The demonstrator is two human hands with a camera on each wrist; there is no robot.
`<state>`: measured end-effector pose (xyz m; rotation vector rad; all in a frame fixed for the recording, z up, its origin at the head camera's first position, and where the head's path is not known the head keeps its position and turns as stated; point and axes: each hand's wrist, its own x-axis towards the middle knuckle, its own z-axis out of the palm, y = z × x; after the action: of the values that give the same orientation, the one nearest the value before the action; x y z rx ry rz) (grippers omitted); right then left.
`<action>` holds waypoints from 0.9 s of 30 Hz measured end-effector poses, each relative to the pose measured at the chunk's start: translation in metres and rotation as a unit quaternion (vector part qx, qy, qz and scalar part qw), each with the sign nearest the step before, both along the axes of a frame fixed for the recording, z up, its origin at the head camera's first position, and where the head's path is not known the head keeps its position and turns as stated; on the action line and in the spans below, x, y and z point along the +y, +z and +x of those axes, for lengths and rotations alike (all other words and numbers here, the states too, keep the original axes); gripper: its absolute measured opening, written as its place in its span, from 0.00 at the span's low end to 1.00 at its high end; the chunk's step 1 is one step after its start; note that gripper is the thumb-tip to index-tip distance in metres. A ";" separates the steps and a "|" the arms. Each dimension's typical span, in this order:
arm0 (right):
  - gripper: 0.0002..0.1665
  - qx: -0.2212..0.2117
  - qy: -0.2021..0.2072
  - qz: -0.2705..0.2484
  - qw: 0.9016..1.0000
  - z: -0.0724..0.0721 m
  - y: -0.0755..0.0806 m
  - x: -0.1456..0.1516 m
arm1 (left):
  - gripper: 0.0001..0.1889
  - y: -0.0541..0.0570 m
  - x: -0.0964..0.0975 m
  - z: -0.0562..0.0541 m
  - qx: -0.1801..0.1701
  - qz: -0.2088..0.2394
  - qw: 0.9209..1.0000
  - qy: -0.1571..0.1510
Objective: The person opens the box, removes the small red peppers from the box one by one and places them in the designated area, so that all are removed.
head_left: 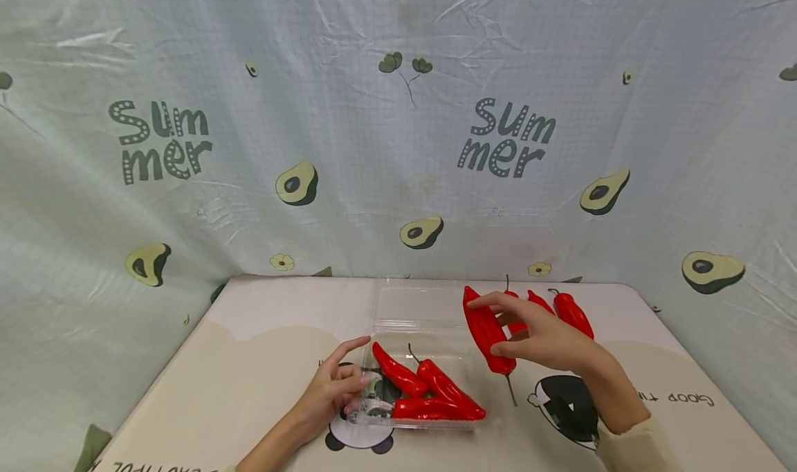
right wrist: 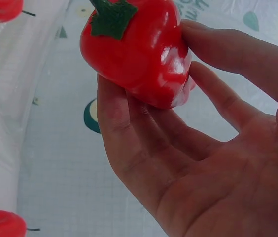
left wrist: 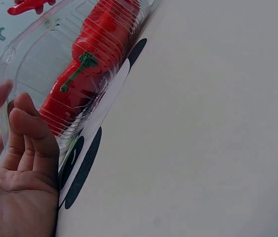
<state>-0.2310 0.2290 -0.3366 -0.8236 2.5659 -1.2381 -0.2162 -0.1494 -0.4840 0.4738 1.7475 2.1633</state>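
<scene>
A glossy red chili pepper [head_left: 486,337] with a green stem is held by my right hand [head_left: 540,332], raised to the right of the clear plastic container [head_left: 457,423]. In the right wrist view, thumb and fingers grip the pepper [right wrist: 136,57] from both sides, its green cap toward the camera. Three more red peppers [head_left: 445,389] lie inside the container, whose clear lid [head_left: 407,306] is folded back behind it. My left hand [head_left: 330,392] holds the container's left side, fingers bent at the rim. The left wrist view shows these fingers [left wrist: 33,131] against the clear wall.
Several red peppers [head_left: 571,314] lie at the back right of the table, partly behind my right hand. The table [head_left: 249,361] has a printed cover with cartoon animals and lettering. A pale curtain [head_left: 361,126] with avocado prints hangs close around its back and sides.
</scene>
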 end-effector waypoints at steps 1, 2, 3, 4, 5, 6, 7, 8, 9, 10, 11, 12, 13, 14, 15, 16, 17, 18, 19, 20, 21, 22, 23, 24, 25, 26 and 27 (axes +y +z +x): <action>0.40 0.000 0.001 -0.001 1.000 0.000 -0.001 0.001 | 0.39 0.000 0.000 0.000 -0.001 0.000 1.000 0.000; 0.40 0.000 0.002 -0.002 1.000 -0.001 -0.001 0.003 | 0.39 0.000 0.000 0.000 -0.001 0.001 1.000 -0.001; 0.41 0.000 0.003 -0.003 1.000 -0.001 -0.001 0.005 | 0.39 0.000 0.000 0.000 -0.001 0.001 1.000 -0.001; 0.41 -0.001 0.003 -0.004 1.000 -0.001 -0.001 0.006 | 0.39 0.000 0.000 0.000 -0.002 0.001 1.000 -0.001; 0.41 -0.004 0.002 -0.004 1.000 -0.001 -0.001 0.007 | 0.39 0.000 0.000 0.000 -0.002 0.001 1.000 0.000; 0.41 -0.006 -0.001 -0.004 1.000 -0.001 -0.001 0.009 | 0.38 0.000 0.000 0.001 -0.002 0.001 1.000 0.001; 0.40 -0.007 -0.005 -0.003 1.000 -0.001 0.000 0.010 | 0.38 0.000 0.000 0.001 -0.002 0.000 1.000 0.002; 0.40 -0.007 -0.007 -0.002 1.000 -0.001 0.000 0.011 | 0.38 0.000 0.000 0.001 -0.002 0.000 1.000 0.001; 0.40 -0.006 -0.009 0.000 1.000 -0.002 0.000 0.012 | 0.38 0.000 0.000 0.001 0.000 0.000 1.000 0.001; 0.39 -0.007 -0.012 0.000 1.000 -0.002 0.001 0.013 | 0.38 0.000 0.000 0.001 0.001 0.000 1.000 0.001; 0.39 -0.006 -0.015 -0.001 1.000 -0.002 0.001 0.015 | 0.38 0.000 0.000 0.001 0.002 -0.001 1.000 0.000; 0.39 -0.006 -0.016 -0.003 1.000 -0.002 0.001 0.016 | 0.38 0.000 0.000 0.001 0.003 -0.001 1.000 -0.001; 0.39 -0.008 -0.017 -0.006 1.000 -0.003 0.001 0.017 | 0.39 0.000 0.000 0.001 0.003 0.000 1.000 -0.002; 0.39 -0.008 -0.017 -0.009 1.000 -0.004 0.002 0.019 | 0.39 0.000 0.000 0.001 0.003 0.000 1.000 -0.002; 0.39 -0.008 -0.018 -0.012 1.000 -0.005 0.002 0.020 | 0.38 0.000 0.000 0.001 0.003 0.000 1.000 -0.001; 0.39 -0.008 -0.018 -0.015 1.000 -0.006 0.002 0.022 | 0.39 0.000 0.000 0.000 0.000 -0.001 1.000 0.001; 0.39 -0.008 -0.019 -0.016 1.000 -0.007 0.002 0.024 | 0.38 -0.001 0.000 0.000 -0.002 -0.002 1.000 0.002; 0.39 -0.010 -0.021 -0.017 1.000 -0.008 0.002 0.025 | 0.39 -0.001 0.000 0.001 -0.003 -0.002 1.000 0.004; 0.38 -0.010 -0.023 -0.016 1.000 -0.009 0.002 0.027 | 0.39 -0.001 -0.001 0.001 -0.005 -0.003 1.000 0.006; 0.39 -0.010 -0.025 -0.016 1.000 -0.010 0.003 0.028 | 0.39 0.000 -0.001 0.001 -0.007 -0.004 1.000 0.008; 0.39 -0.012 -0.027 -0.015 0.999 -0.010 0.003 0.030 | 0.39 0.000 -0.001 0.001 -0.008 -0.005 1.000 0.008; 0.39 -0.012 -0.030 -0.016 0.999 -0.011 0.003 0.032 | 0.38 0.000 -0.001 0.001 -0.008 -0.005 1.000 0.008; 0.39 -0.013 -0.035 -0.015 0.999 -0.011 0.003 0.035 | 0.38 0.000 -0.001 0.001 -0.007 -0.005 1.000 0.007; 0.39 -0.014 -0.040 -0.016 0.999 -0.012 0.004 0.037 | 0.38 -0.001 -0.001 0.001 -0.005 -0.005 1.000 0.006; 0.40 -0.015 -0.045 -0.018 0.999 -0.012 0.004 0.040 | 0.38 -0.001 -0.001 0.001 -0.004 -0.004 1.000 0.006; 0.40 -0.017 -0.048 -0.022 0.998 -0.012 0.005 0.042 | 0.38 -0.001 -0.001 0.001 -0.001 -0.004 1.000 0.005; 0.40 -0.018 -0.051 -0.024 0.998 -0.013 0.005 0.045 | 0.38 -0.001 -0.001 0.000 0.000 -0.004 1.000 0.004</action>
<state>-0.2435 0.2739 -0.3320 -0.6800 2.5890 -1.3349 -0.2157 -0.1501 -0.4851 0.4659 1.7608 2.1618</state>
